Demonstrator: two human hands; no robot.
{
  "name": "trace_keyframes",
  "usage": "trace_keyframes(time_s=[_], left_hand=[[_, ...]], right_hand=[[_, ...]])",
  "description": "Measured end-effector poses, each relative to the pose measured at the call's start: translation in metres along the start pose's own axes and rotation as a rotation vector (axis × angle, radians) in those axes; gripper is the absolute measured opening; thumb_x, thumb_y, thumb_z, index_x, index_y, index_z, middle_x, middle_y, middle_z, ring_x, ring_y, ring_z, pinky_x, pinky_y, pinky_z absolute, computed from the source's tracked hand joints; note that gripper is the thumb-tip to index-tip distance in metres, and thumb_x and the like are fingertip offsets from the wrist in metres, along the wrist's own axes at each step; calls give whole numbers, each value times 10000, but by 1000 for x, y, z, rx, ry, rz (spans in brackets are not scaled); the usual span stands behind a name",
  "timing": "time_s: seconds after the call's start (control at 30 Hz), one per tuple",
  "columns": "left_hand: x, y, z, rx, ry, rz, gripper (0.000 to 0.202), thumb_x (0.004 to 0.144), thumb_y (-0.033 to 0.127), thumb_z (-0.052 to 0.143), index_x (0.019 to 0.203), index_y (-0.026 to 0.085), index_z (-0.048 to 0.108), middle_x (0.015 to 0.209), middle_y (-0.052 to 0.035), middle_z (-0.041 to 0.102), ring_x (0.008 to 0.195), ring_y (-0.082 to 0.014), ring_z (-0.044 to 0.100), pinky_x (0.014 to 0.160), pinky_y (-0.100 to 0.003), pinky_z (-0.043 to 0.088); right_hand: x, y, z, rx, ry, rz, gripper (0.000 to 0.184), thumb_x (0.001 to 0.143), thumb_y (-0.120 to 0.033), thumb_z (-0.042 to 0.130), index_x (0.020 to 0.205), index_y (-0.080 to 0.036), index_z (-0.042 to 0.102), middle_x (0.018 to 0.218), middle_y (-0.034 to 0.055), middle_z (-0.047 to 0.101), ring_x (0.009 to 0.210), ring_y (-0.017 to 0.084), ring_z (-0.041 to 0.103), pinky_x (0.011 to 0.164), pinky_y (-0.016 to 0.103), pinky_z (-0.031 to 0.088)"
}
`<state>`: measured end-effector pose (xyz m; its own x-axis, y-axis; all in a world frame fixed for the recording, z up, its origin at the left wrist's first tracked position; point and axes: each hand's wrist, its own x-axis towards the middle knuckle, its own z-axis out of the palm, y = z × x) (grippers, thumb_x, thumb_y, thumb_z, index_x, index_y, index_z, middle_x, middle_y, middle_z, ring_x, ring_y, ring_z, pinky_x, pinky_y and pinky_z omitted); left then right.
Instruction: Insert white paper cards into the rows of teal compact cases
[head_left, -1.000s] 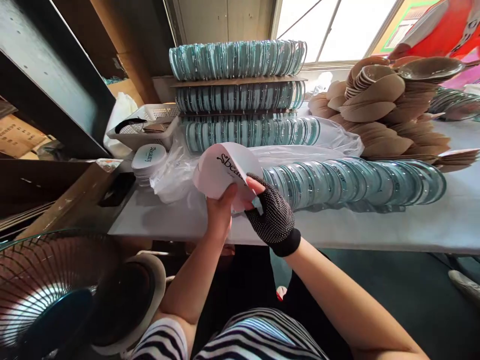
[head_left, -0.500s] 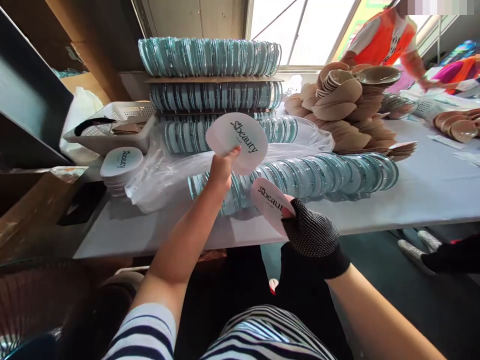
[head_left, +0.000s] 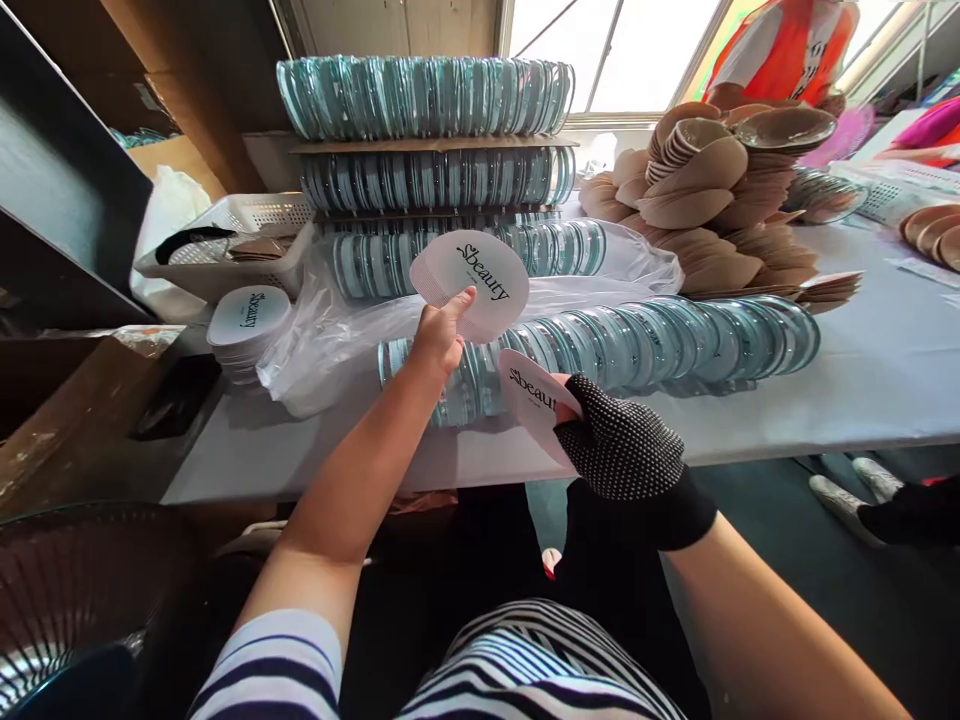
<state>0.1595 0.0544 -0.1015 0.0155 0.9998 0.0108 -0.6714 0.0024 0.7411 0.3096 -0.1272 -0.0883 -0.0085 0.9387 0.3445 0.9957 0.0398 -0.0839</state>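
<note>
My bare left hand point(head_left: 440, 335) pinches a small stack of round white cards printed "beauty" point(head_left: 472, 278), lifted above the table. My right hand point(head_left: 619, 445), in a black dotted fingerless glove, grips a single white "beauty" card point(head_left: 529, 392) just below and to the right. Right behind both hands a long row of round clear lids point(head_left: 637, 340) lies on the white table point(head_left: 862, 400). More rows of lids point(head_left: 427, 95) are stacked behind on cardboard sheets.
Another pile of white "beauty" cards point(head_left: 247, 320) sits at the table's left, near a white basket point(head_left: 232, 240) and a clear plastic bag point(head_left: 315, 350). A heap of brown round pads point(head_left: 712, 210) lies at the right. A person in an orange vest point(head_left: 780, 50) works beyond. A fan point(head_left: 82, 600) stands lower left.
My hands have split apart: the left raised the stack of cards, the right drew one card off down and to the right. Since half a second ago both hands barely moved.
</note>
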Motion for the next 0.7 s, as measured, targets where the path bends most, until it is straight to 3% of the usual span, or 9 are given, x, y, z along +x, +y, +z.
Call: trace_keyframes(time_s=[0.17,0.3,0.4,0.5,0.7], left_hand=[[-4,-2,2,-4,31,13,429,740,90,742,1144,218,672,1049,-32,747,1099,-196,657,1013,-357,483],[-7,-2,3,-10,46,-9,427,743,93,740,1143,225,668,1043,-29,746,1088,-189,662,1006,-352,490],[-7,2,4,-30,66,-18,397,764,78,714,1134,216,671,1031,-34,748,1065,-186,672,995,-356,504],[-1,8,4,-48,82,-59,383,784,71,693,1144,198,665,1045,-51,745,1044,-194,681,986,-387,514],[16,7,-1,-62,59,-78,372,778,24,670,1127,153,680,1052,-81,743,1060,-221,679,993,-412,511]], right_hand=[[-3,-6,10,-12,-10,36,415,916,-333,404,1265,-207,588,780,88,719,618,213,642,541,264,390],[26,-17,34,-29,-120,91,426,918,-294,390,1306,-178,523,859,120,727,700,246,671,576,288,406],[48,-23,47,23,-184,107,415,940,-357,378,1284,-153,490,901,138,726,744,263,685,592,296,408],[49,-22,46,60,-161,111,359,960,-396,357,1183,-165,518,856,109,723,735,252,687,597,280,388],[35,-9,41,136,-18,89,234,940,-294,388,989,-171,581,881,95,720,790,210,671,624,257,372]])
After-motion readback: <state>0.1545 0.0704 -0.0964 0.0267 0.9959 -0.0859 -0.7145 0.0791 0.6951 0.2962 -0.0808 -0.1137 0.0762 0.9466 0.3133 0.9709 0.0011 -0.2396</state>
